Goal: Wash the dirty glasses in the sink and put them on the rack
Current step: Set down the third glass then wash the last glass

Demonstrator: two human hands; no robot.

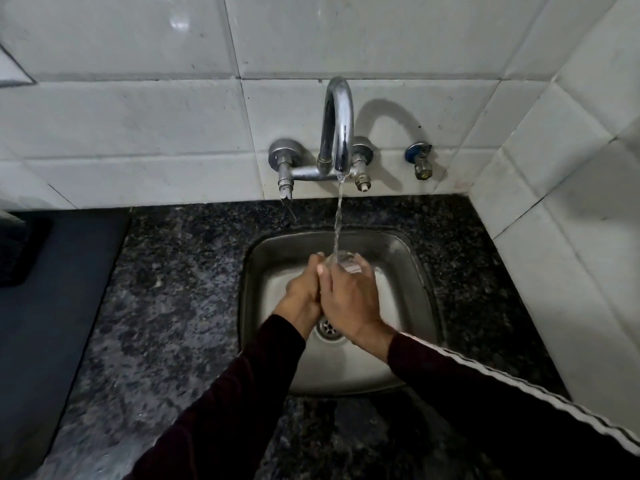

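A clear glass (pixel 346 262) is held over the steel sink (pixel 412 271), right under the running water from the chrome tap (pixel 337 123). My right hand (pixel 349 299) grips the glass from the near side, fingers wrapped round it. My left hand (pixel 304 289) is pressed against the glass's left side, its fingers curled at the rim. Most of the glass is hidden behind both hands. No rack is in view.
The sink drain (pixel 329 329) lies below my wrists. Dark speckled granite counter (pixel 180 271) surrounds the sink. A dark mat or tray (pixel 52 271) lies on the left. White tiled walls stand behind and close on the right. A small blue valve (pixel 420 161) sticks out right of the tap.
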